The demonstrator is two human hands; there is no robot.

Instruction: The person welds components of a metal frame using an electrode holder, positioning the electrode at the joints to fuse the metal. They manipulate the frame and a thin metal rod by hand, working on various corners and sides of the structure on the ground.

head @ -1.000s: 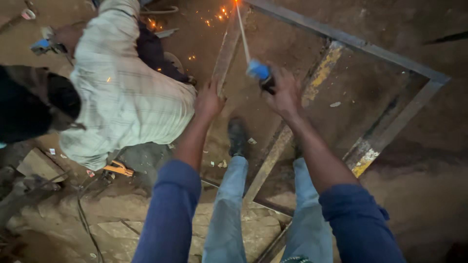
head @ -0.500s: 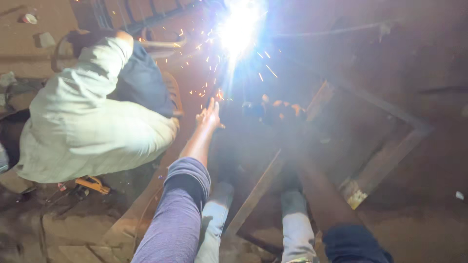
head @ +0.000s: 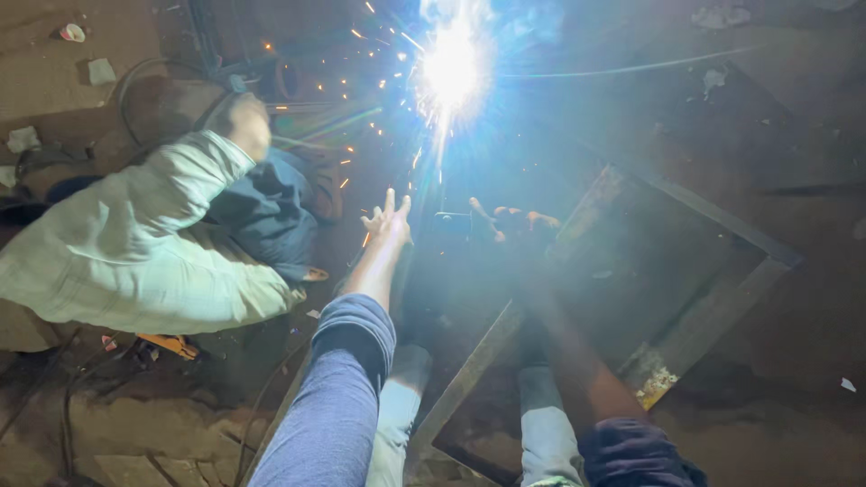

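The electrode holder [head: 451, 225] sits in the right hand [head: 510, 225]'s closed grip, beside the open, empty left hand [head: 388, 221].

Blue pushed-up sleeves [head: 347, 379], pale jeans [head: 550, 433]

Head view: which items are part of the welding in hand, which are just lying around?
In use:
- right hand around the electrode holder
- left hand, open beside it
- welding arc
- metal frame on the ground

Lying about:
- scraps on the dirt
- orange tool near the crouching co-worker
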